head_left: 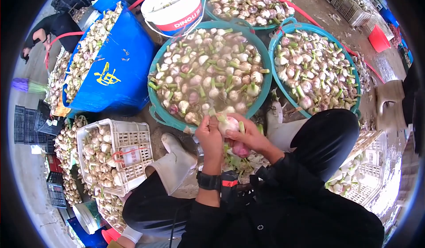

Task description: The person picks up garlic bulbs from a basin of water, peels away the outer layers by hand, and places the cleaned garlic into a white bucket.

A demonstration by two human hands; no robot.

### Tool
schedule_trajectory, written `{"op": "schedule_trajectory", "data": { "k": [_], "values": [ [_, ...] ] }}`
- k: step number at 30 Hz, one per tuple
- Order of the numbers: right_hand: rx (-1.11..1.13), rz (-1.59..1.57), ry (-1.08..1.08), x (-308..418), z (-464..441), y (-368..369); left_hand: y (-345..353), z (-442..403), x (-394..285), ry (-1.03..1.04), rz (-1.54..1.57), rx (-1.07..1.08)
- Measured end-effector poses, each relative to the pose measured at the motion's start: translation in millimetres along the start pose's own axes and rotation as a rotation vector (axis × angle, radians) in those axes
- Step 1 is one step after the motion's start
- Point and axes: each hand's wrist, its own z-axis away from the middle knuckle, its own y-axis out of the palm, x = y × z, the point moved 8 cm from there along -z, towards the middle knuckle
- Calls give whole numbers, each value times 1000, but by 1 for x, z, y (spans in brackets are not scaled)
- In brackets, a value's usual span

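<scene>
My right hand (252,138) is wrapped round a whitish-pink garlic bulb (228,124), in front of the middle green tub (156,108). Against the bulb's left side, my left hand (210,135) is closed with thumb and fingers pinched; its fingertips partly hide what they grip. A reddish-purple garlic bulb (241,149) shows just under my right hand, and whether that hand also holds it I cannot tell. Many garlic bulbs with cut green stems lie in cloudy water in the tub. Peelings and leaves (245,164) are heaped below my hands.
A second green tub (276,77) of garlic stands at right, another behind. At left are a tall blue bin (128,66) and a white crate (137,137), both full of garlic. A white bucket (172,13) and red hose (305,14) lie beyond. Another person (51,31) bends at far left.
</scene>
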Motion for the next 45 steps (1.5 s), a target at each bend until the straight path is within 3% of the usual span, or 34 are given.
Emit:
{"op": "schedule_trajectory", "data": {
  "k": [1, 3, 4, 6, 8, 9, 11, 12, 14, 15, 16, 17, 22, 24, 29, 33, 35, 37, 40, 44, 45],
  "values": [
    [0, -1, 0, 3, -1, -6, -4, -3, 3, -5, 15, 4],
    [237, -353, 279, -8, -1, 3, -7, -5, 4, -8, 30, 10],
    [236, -351, 276, -8, -2, 5, -9, -5, 4, -31, 42, -3],
    [-61, -358, 263, -10, -6, -13, -9, -3, 1, -53, 60, -15],
    [-123, -293, 196, -17, -6, -17, -9, 1, -31, 243, -340, -54],
    [-158, -342, 165, -16, -4, -15, -10, 1, -28, 242, -339, -58],
    [-192, -388, 132, -17, -7, -16, -4, 5, -35, 461, -565, -71],
    [-177, -249, 81, -13, -10, -17, -4, 6, -38, 461, -564, -70],
    [-164, -115, 32, -5, -8, -21, 2, 1, -11, 2, -59, 194],
    [-62, -226, 133, 8, -3, -15, -1, -3, -15, 3, -62, 192],
    [42, -335, 233, 13, 1, -6, -14, -10, -12, -99, 153, 66],
    [71, -343, 159, 16, -1, -5, -26, -13, -6, -201, 368, -61],
    [-12, -314, 98, 14, -5, -9, -30, -17, -16, -162, -73, 157],
    [-31, -313, 98, 7, -6, -11, 2, 4, -60, 396, -587, 296],
    [-65, -220, 87, 7, -6, -14, 9, 8, -60, 369, -415, 272],
    [-62, -125, 135, 3, -5, -12, 11, 9, -60, 371, -596, 265],
    [-96, 12, -25, 7, -10, -17, 10, 7, -58, 393, -645, 257],
    [-75, -40, -34, 17, -9, -16, -1, -2, -26, -29, -259, 239],
    [-62, -196, 6, 21, -7, -15, 2, -4, -20, -35, -19, 251],
    [-103, -246, 44, 11, -9, -21, 11, -1, -15, 186, -79, 283],
    [-107, -244, 45, 13, -7, -27, 12, 4, -21, 32, 43, 260]
  ]
}}
